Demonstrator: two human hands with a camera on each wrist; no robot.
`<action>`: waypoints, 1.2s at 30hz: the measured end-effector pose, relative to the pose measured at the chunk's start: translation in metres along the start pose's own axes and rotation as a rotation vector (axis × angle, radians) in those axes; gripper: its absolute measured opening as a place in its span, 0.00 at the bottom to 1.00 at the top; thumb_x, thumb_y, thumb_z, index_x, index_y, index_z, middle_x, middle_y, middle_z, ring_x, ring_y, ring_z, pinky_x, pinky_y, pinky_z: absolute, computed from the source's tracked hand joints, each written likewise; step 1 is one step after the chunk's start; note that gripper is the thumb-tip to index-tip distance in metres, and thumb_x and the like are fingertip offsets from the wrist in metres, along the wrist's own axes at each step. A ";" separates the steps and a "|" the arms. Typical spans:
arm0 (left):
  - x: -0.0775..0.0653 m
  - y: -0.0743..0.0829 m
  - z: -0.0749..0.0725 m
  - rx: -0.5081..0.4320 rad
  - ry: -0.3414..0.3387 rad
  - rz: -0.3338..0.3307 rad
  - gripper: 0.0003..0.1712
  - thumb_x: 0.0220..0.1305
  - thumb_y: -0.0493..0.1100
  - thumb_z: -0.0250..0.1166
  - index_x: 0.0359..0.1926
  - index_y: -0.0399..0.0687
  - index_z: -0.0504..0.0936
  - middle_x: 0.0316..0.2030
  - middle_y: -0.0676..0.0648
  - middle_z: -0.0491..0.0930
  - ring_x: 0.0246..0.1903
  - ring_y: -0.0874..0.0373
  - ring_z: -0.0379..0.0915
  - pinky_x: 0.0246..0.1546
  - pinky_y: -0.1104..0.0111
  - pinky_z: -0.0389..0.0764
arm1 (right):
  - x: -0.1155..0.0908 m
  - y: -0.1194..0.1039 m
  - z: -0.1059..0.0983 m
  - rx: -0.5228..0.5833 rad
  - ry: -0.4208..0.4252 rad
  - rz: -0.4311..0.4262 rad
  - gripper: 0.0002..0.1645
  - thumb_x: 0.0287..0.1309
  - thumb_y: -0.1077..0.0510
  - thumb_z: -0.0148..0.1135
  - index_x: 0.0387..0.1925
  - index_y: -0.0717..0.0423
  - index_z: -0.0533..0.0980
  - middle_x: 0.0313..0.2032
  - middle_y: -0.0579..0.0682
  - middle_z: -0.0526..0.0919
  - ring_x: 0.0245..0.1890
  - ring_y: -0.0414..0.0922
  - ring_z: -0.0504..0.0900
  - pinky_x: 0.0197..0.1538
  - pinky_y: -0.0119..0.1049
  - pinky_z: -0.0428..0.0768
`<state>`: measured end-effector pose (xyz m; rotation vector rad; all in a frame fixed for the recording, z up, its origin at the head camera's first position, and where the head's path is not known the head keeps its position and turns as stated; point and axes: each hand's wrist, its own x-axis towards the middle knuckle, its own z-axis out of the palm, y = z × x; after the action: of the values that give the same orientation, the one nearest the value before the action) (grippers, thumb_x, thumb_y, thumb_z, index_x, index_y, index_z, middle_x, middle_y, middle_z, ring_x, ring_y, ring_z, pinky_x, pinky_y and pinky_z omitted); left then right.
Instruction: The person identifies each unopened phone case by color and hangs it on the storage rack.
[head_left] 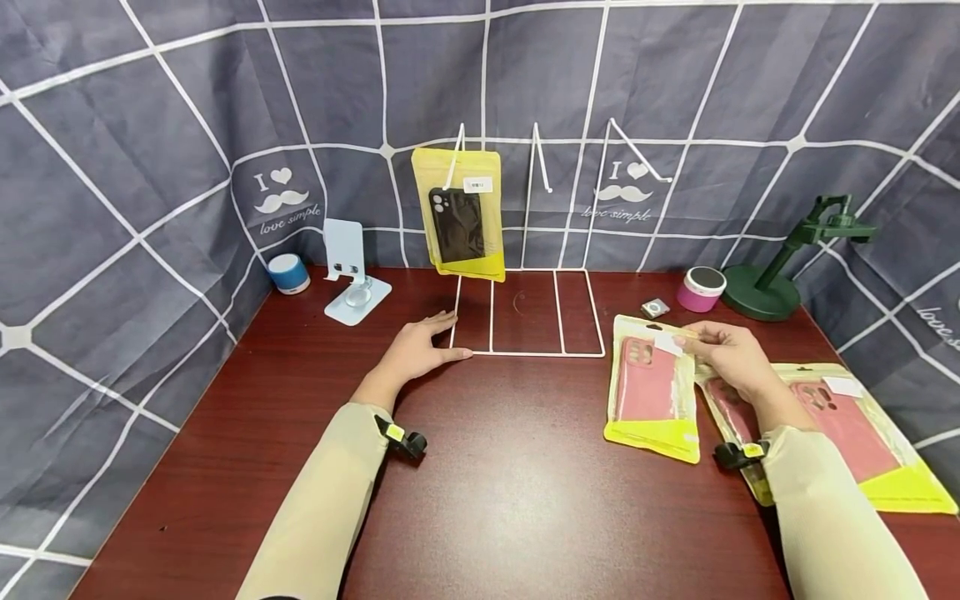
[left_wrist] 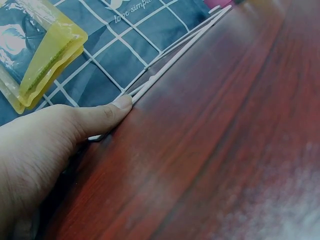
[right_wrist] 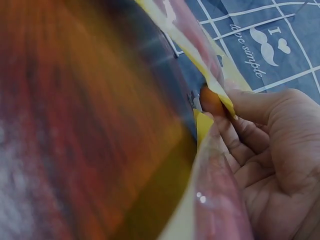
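Note:
My right hand (head_left: 733, 360) pinches the upper right edge of a yellow-edged clear pouch (head_left: 651, 429) with a pink phone case (head_left: 647, 383) inside. In the right wrist view, thumb and fingers close on the pouch's edge. My left hand (head_left: 412, 357) rests at the front left corner of a white wire display rack (head_left: 540, 354), fingers extended; its thumb (left_wrist: 107, 117) touches the front wire in the left wrist view. From the rack's left hook hangs a yellow pouch (head_left: 487, 233) holding a black phone case (head_left: 457, 225). The middle and right hooks carry nothing.
More pouched pink cases (head_left: 847, 433) lie under and beside my right forearm. Along the back stand a blue-and-white round speaker (head_left: 288, 273), a white phone stand (head_left: 348, 275), a small square gadget (head_left: 655, 308), a pink round speaker (head_left: 701, 289) and a green stand (head_left: 765, 292). Checked cloth hangs behind.

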<state>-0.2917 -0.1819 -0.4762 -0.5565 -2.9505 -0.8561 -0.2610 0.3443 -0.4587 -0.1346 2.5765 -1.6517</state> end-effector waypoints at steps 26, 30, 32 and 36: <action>-0.003 0.001 0.003 -0.022 -0.003 -0.011 0.56 0.51 0.79 0.65 0.74 0.56 0.68 0.73 0.47 0.64 0.73 0.51 0.57 0.71 0.50 0.61 | -0.012 -0.061 0.008 0.657 0.080 -0.111 0.04 0.65 0.66 0.65 0.40 0.62 0.83 0.33 0.49 0.88 0.33 0.43 0.88 0.35 0.35 0.86; -0.004 0.002 0.003 -0.025 -0.005 -0.015 0.55 0.51 0.79 0.66 0.74 0.56 0.68 0.73 0.47 0.65 0.73 0.51 0.57 0.71 0.50 0.61 | -0.020 -0.104 0.023 0.655 0.117 -0.277 0.06 0.61 0.70 0.66 0.40 0.68 0.83 0.31 0.51 0.89 0.30 0.42 0.86 0.35 0.31 0.85; -0.004 0.002 0.002 -0.028 -0.002 -0.014 0.55 0.51 0.78 0.66 0.73 0.55 0.69 0.72 0.47 0.65 0.73 0.51 0.58 0.70 0.50 0.61 | -0.022 -0.127 0.034 0.616 0.167 -0.341 0.07 0.59 0.71 0.68 0.40 0.71 0.83 0.29 0.52 0.89 0.28 0.41 0.85 0.34 0.30 0.84; -0.004 0.003 0.001 -0.021 0.009 -0.012 0.54 0.51 0.77 0.67 0.73 0.55 0.69 0.72 0.47 0.66 0.73 0.51 0.58 0.70 0.51 0.62 | -0.020 -0.173 0.058 0.550 0.285 -0.404 0.11 0.53 0.68 0.75 0.37 0.72 0.84 0.26 0.52 0.88 0.22 0.40 0.83 0.28 0.27 0.82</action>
<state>-0.2874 -0.1802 -0.4765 -0.5348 -2.9427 -0.8897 -0.2294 0.2225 -0.3253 -0.4298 2.2555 -2.6333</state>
